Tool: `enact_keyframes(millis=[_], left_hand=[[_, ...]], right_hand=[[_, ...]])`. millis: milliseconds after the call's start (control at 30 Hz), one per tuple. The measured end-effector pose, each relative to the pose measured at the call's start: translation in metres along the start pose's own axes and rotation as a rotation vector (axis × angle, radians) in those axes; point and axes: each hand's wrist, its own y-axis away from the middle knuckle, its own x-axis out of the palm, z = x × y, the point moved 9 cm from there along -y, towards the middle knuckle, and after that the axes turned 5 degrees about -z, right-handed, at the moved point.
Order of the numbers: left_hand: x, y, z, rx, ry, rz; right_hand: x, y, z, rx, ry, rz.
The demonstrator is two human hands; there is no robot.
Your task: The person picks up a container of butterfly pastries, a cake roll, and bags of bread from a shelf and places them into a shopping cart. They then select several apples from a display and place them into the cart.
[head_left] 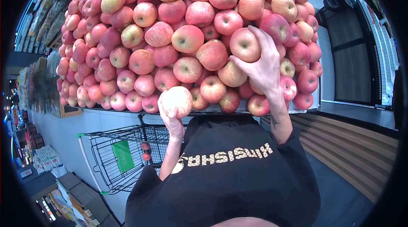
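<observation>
I see the left hand (171,126) clasping a pale, round pink-yellow apple (177,101), while the right hand (264,63) curls around a rosy, round apple (245,45) against a heap of red-and-yellow apples (160,34); below the left grip stands a black wire shopping cart (123,156)

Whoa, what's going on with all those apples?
A person wearing a black T-shirt is handling fruit at a big heap of round red-and-yellow apples. The left hand holds a pale, round pink-and-yellow apple near the close side of the heap. The right hand is curled around a round pinkish-red apple; I can't tell whether it's lifted. A black wire shopping cart with a green panel stands to the person's left.
</observation>
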Motion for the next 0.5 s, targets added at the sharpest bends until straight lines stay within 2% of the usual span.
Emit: enact_keyframes(millis=[133,200,333,400,467,500], left_hand=[[0.002,0.003,0.001,-0.038,0.048,0.001],[0.002,0.003,-0.001,-0.055,0.059,-0.006],[-0.004,0.004,0.004,-0.048,0.083,-0.017],[-0.008,0.004,0.005,-0.024,0.059,0.004],[-0.005,0.007,-0.005,-0.011,0.017,0.000],[-0.003,0.009,-0.014,0.045,-0.015,0.002]], right_hand=[[-0.012,-0.001,-0.007,0.051,-0.073,-0.028],[-0.025,-0.002,-0.011,0.176,-0.186,-0.019],[-0.068,0.005,-0.003,0.168,-0.416,-0.127],[-0.083,0.017,-0.006,0.242,-0.492,-0.151],[-0.094,0.037,-0.023,0.367,-0.726,-0.244],[-0.090,0.049,-0.020,0.456,-0.729,-0.202]])
